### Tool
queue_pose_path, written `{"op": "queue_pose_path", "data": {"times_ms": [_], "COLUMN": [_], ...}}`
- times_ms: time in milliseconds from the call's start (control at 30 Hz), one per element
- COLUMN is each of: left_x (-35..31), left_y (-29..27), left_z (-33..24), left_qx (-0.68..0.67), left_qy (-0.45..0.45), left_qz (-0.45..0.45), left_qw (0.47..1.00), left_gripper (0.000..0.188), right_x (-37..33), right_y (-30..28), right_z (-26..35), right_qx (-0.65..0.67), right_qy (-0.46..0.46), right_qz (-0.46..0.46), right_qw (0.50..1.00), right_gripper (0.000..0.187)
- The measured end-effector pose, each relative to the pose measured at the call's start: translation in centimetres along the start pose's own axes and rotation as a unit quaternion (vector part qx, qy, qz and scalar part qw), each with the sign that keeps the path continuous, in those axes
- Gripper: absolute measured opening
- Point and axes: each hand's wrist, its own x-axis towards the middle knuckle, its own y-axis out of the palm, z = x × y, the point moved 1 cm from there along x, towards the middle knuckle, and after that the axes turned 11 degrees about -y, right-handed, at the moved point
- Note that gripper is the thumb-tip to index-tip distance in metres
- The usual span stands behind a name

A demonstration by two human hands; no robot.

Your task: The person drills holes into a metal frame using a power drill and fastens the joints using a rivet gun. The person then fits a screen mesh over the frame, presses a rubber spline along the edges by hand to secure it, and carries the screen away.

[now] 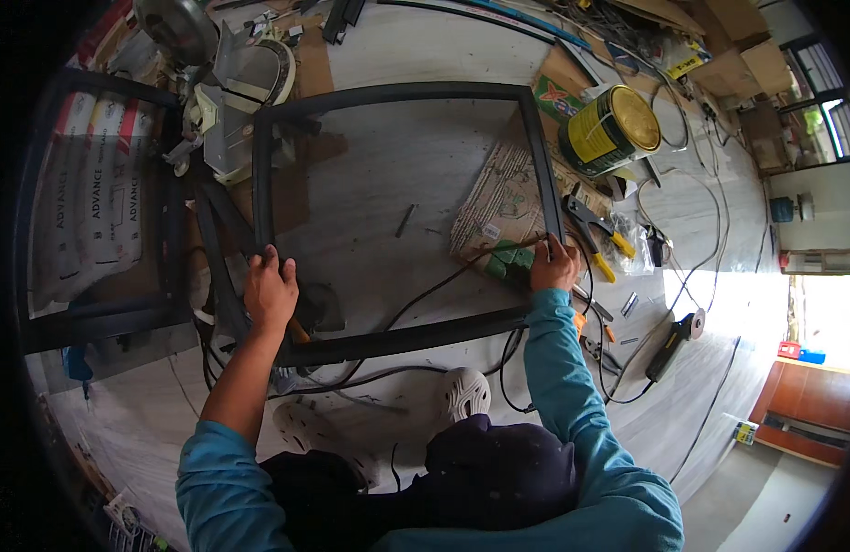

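A black rectangular frame (397,90) is held up before me, and the floor shows through its middle. On its left side bar my left hand (270,294) is closed, fingers wrapped round the bar. My right hand (555,264) grips the right side bar at about the same height. The frame's lower bar lies just beyond my shoes. Beneath and behind its right side are a flattened cardboard piece (498,198) and a dark cable. Close to my right hand, a hand riveter (590,225) with yellow-tipped handles rests on the floor.
A miter saw (245,101) stands at the far left, beside another black frame (103,327) with wrapped panels. A yellow-lidded paint can (601,133) is at the far right. An angle grinder (669,350) and loose cables lie right. Cardboard boxes (719,55) sit at the back.
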Motion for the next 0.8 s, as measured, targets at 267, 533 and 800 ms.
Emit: {"op": "queue_pose_path", "data": {"times_ms": [267,533,800], "left_x": [-0.1,-0.3,-0.1], "left_y": [0.3,-0.2,0.1], "left_z": [0.0,0.2,0.2], "left_qx": [0.011,-0.013,0.005], "left_qy": [0.007,-0.006,-0.021], "left_qz": [0.001,0.015,0.029], "left_qw": [1.0,1.0,0.999], "left_gripper": [0.049,0.05,0.051], "right_x": [-0.1,0.0,0.3], "right_y": [0.2,0.1,-0.3], "right_z": [-0.3,-0.1,-0.3], "right_qx": [-0.007,-0.013,-0.01], "right_qy": [0.003,-0.021,-0.04], "right_qz": [0.019,0.008,0.006], "right_qw": [1.0,1.0,0.999], "right_gripper": [0.037,0.036,0.037]}}
